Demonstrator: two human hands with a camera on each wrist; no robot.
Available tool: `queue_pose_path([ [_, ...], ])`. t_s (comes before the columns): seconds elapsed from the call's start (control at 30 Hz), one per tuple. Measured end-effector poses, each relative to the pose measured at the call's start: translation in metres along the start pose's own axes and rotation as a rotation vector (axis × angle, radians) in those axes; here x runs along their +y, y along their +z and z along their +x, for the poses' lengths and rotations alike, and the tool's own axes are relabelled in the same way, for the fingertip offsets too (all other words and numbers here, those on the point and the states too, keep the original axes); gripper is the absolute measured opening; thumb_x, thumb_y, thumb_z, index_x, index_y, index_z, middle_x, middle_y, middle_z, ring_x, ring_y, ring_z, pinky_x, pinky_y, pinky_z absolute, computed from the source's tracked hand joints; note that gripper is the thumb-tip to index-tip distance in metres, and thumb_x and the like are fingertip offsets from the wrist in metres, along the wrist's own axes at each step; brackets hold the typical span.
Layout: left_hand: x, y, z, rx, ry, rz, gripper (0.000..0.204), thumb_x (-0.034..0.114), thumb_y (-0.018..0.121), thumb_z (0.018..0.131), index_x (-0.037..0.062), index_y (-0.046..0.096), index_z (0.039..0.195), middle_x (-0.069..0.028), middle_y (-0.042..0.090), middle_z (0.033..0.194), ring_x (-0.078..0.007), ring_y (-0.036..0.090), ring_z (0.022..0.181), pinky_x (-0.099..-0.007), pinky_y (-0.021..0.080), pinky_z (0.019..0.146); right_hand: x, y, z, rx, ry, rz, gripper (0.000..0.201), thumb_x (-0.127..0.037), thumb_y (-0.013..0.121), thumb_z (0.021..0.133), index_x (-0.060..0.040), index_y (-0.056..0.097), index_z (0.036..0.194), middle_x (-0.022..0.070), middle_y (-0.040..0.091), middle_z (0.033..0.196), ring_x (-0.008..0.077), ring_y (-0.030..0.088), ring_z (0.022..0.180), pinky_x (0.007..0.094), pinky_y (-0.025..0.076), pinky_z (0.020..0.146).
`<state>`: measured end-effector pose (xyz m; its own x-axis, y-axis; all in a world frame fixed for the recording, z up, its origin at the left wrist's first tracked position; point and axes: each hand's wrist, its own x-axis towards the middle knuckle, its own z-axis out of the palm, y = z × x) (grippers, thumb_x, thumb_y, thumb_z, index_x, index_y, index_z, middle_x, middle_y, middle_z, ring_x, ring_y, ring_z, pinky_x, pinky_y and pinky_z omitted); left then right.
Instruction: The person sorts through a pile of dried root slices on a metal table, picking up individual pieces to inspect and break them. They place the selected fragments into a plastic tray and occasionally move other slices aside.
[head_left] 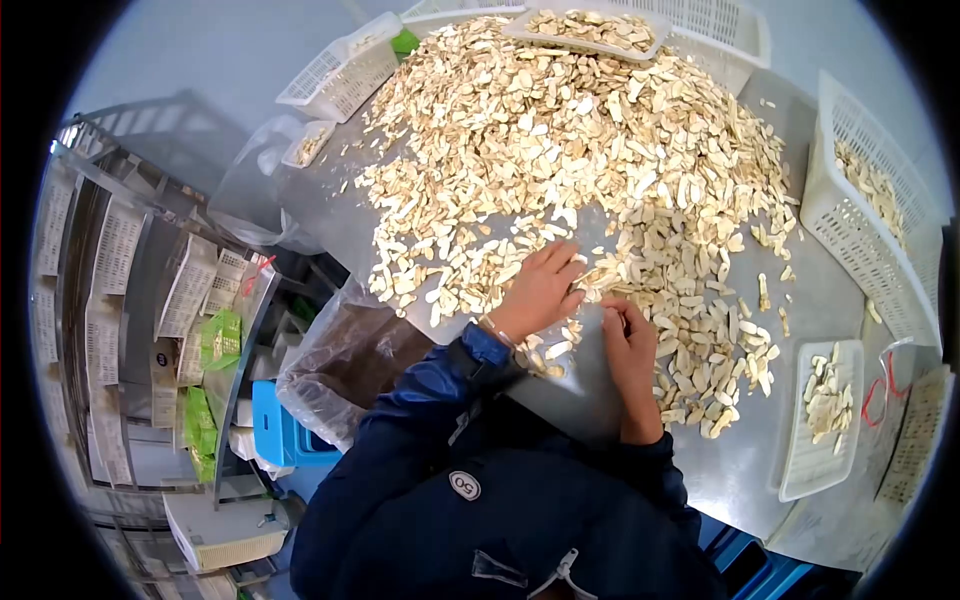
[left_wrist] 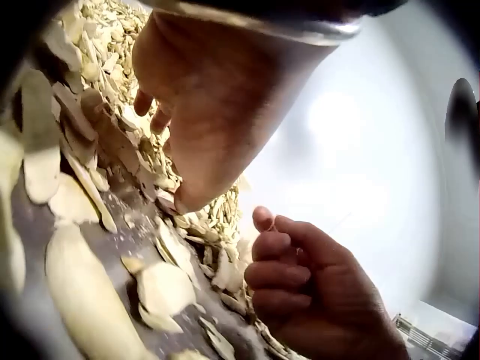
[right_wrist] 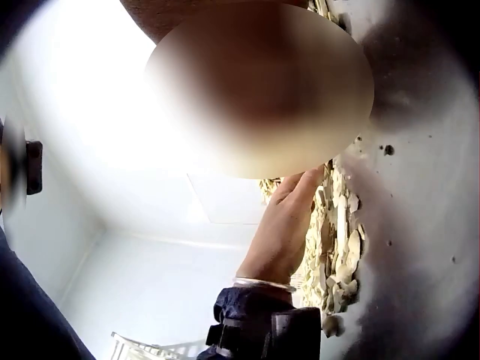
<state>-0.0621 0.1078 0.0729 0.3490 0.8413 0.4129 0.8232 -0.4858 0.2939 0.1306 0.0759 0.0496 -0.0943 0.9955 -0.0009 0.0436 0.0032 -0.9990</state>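
Observation:
Pale dried slices (head_left: 560,130) lie in a broad heap on the metal table (head_left: 550,400). My left hand (head_left: 540,292), with a band at the wrist, rests on slices at the heap's near edge, fingers spread and fairly straight; the right wrist view also shows this hand (right_wrist: 277,232) against the slices. Just to its right is my right hand (head_left: 630,355), fingers curled. In the left wrist view, the right hand (left_wrist: 322,292) has thumb and index tip together, with no slice visible between them. A blurred patch hides much of the right wrist view.
White baskets (head_left: 345,82) stand behind the heap, another basket (head_left: 870,215) at the right. A white tray (head_left: 822,420) with some slices lies at the near right. Left of the table are a clear plastic bag (head_left: 345,355), a blue stool (head_left: 275,425) and a rack with papers (head_left: 120,245).

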Motion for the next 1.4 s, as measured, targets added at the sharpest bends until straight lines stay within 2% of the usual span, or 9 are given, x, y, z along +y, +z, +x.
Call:
queue_pose_path([
  [0.2,-0.024,-0.026,-0.015,-0.058,-0.12,-0.051,0.02,0.018,0.071,0.084,0.0014,0.064,0.074,-0.0122,0.062,0.082,-0.0331,0.062,0.078,-0.0423,0.05,0.072,0.001,0.001,0.001,0.04,0.013,0.074,0.016,-0.014,0.058,0.1,-0.0025,0.068,0.105,-0.0067,0.054,0.071,0.0011,0.045,0.063,0.0191,0.035,0.056],
  [0.23,-0.026,-0.029,-0.019,-0.137,-0.216,-0.017,0.019,0.021,0.07,0.084,0.0027,0.065,0.081,-0.0126,0.063,0.086,-0.0337,0.062,0.085,-0.0449,0.049,0.077,0.001,0.002,0.0,0.09,0.031,0.138,0.017,-0.013,0.058,0.099,-0.0022,0.068,0.107,-0.0068,0.053,0.071,0.0013,0.044,0.062,0.0191,0.034,0.056],
  [0.37,-0.009,-0.011,-0.003,0.016,-0.04,-0.137,0.029,0.017,0.071,0.081,0.003,0.061,0.105,-0.0162,0.062,0.104,-0.0373,0.06,0.099,-0.0446,0.048,0.089,-0.005,0.001,-0.001,0.218,0.039,0.324,0.024,-0.014,0.054,0.101,-0.0006,0.064,0.119,-0.0073,0.049,0.068,0.0012,0.037,0.057,0.0176,0.028,0.051],
  [0.57,0.009,0.008,0.016,-0.086,0.063,-0.202,0.016,0.013,0.066,0.084,0.0043,0.064,0.097,-0.0146,0.063,0.098,-0.0358,0.061,0.099,-0.0444,0.048,0.089,-0.006,-0.009,0.006,0.212,0.197,0.427,0.055,-0.01,0.047,0.099,-0.0008,0.032,0.151,0.0004,0.054,0.07,0.0044,0.039,0.05,0.0193,0.028,0.043],
  [0.8,-0.001,-0.014,-0.017,-0.061,-0.261,-0.16,0.005,0.009,0.063,0.087,0.0065,0.066,0.089,-0.0128,0.063,0.085,-0.0352,0.063,0.086,-0.044,0.052,0.073,0.008,-0.004,0.001,-0.073,0.353,0.481,0.046,-0.018,0.048,0.103,0.0006,0.042,0.144,0.0031,0.062,0.075,0.0067,0.046,0.05,0.0213,0.033,0.042],
  [1.0,0.012,-0.015,-0.008,-0.086,-0.307,-0.157,0.021,0.017,0.07,0.085,0.0084,0.064,0.104,-0.0097,0.063,0.089,-0.0328,0.063,0.087,-0.0431,0.051,0.071,0.004,-0.002,0.005,0.084,0.199,0.556,0.032,-0.013,0.049,0.102,0.0016,0.051,0.131,0.0009,0.057,0.072,0.0055,0.046,0.049,0.0202,0.036,0.043],
  [1.17,0.006,-0.005,-0.012,-0.191,-0.389,-0.349,0.024,0.012,0.075,0.084,0.0035,0.064,0.103,-0.0055,0.063,0.078,-0.0185,0.06,0.064,-0.0305,0.049,0.062,0.002,-0.01,0.007,0.15,0.193,0.582,0.024,-0.012,0.048,0.102,-0.0008,0.058,0.122,-0.0014,0.054,0.071,0.0036,0.041,0.049,0.02,0.032,0.043],
  [1.3,0.001,-0.013,-0.026,-0.162,-0.522,-0.452,0.016,0.007,0.068,0.083,0.0046,0.067,0.099,-0.0086,0.065,0.079,-0.0274,0.063,0.066,-0.0363,0.05,0.061,0.003,-0.008,0.006,0.116,0.211,0.606,0.021,-0.013,0.049,0.103,-0.0019,0.06,0.117,-0.0026,0.053,0.071,0.0026,0.04,0.05,0.0199,0.031,0.044],
  [1.4,-0.007,-0.013,-0.03,-0.026,-0.399,-0.299,0.014,0.008,0.068,0.084,0.0042,0.067,0.097,-0.0098,0.065,0.079,-0.0285,0.064,0.068,-0.0371,0.05,0.063,0.002,-0.007,0.006,0.1,0.218,0.596,0.02,-0.013,0.05,0.103,-0.0027,0.062,0.115,-0.0032,0.053,0.071,0.0021,0.04,0.05,0.0196,0.031,0.044],
])
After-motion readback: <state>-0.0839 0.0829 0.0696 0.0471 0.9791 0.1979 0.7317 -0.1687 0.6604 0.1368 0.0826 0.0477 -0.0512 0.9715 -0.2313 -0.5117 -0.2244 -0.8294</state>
